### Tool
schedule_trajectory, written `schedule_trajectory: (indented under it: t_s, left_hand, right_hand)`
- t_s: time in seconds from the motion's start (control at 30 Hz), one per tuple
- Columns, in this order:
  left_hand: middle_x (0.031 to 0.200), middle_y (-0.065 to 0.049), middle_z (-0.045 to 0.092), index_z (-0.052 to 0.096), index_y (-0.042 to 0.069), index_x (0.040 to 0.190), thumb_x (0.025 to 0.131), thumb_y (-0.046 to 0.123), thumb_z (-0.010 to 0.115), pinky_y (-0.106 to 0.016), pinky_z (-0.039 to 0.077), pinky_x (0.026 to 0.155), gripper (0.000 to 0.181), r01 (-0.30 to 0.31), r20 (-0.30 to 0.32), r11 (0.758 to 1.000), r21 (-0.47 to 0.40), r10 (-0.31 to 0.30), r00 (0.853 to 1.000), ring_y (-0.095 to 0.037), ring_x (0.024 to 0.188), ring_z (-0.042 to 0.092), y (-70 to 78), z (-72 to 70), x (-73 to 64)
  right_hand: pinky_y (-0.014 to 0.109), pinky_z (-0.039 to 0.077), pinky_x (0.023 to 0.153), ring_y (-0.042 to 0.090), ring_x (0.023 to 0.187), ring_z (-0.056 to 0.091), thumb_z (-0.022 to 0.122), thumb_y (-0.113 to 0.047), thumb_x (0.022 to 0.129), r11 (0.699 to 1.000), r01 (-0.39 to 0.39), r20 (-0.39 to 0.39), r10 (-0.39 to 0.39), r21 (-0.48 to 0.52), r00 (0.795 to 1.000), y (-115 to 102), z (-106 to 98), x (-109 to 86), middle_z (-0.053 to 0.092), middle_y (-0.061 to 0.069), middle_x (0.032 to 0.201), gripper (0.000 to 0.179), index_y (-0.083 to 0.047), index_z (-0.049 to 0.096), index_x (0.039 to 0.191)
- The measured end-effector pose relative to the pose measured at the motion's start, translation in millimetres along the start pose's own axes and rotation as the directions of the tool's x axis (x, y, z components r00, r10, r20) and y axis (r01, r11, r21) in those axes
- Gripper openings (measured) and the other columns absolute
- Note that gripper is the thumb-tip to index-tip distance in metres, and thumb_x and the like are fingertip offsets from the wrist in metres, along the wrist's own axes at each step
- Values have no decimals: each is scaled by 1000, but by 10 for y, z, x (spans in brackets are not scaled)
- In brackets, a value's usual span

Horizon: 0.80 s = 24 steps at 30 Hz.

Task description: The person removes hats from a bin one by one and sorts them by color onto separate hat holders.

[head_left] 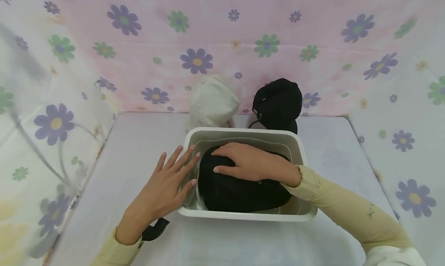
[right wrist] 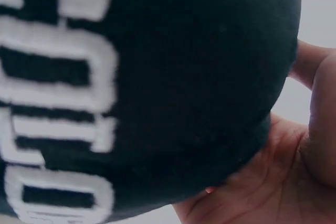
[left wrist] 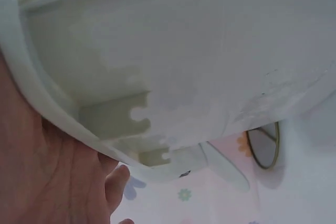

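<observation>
A black cap (head_left: 240,192) lies in a white plastic bin (head_left: 243,216); white raised lettering shows on the dark cap (right wrist: 58,93) in the right wrist view. My right hand (head_left: 247,161) rests on top of it, thumb apart from the fingers, with its palm (right wrist: 252,182) close against the fabric. Beside the bin's left rim, my left hand (head_left: 167,183) is spread with straight fingers, their tips at or over the edge. The left wrist view has the hand (left wrist: 58,177) along the underside of the bin's rim (left wrist: 58,114).
Behind the bin a white cap (head_left: 213,102) and another black cap (head_left: 279,104) stand against the flowered pink backdrop (head_left: 222,26). A black strap (head_left: 155,229) lies by my left wrist. Flowered cloth walls (head_left: 55,123) flank the white table (head_left: 139,134).
</observation>
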<state>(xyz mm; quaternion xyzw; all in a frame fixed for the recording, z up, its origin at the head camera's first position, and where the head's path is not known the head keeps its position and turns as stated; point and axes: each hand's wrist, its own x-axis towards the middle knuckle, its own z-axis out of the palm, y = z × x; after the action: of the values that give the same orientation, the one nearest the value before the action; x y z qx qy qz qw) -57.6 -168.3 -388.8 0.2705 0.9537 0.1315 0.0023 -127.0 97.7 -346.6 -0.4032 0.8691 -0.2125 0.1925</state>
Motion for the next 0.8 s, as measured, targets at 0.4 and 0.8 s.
schedule_trajectory:
  t_s: [0.4,0.8]
  left_hand:
    - [171,-2,15,28,20,162,107,42,46,-66,8,122,63,26,-27,999,-20,-27,999,-33,158,10,24,93,3]
    - [172,-1,12,25,21,163,107,40,46,-67,8,121,63,47,-31,999,-18,-48,998,-31,158,5,24,111,-9]
  right_hand:
    - [38,49,108,17,123,63,64,-34,101,1000,23,3,-22,-7,1000,34,37,-23,69,2,132,41,-12,66,136]
    - [34,53,102,15,118,67,70,-23,98,991,87,-43,-83,100,996,46,-15,-98,72,2,127,34,-10,71,129]
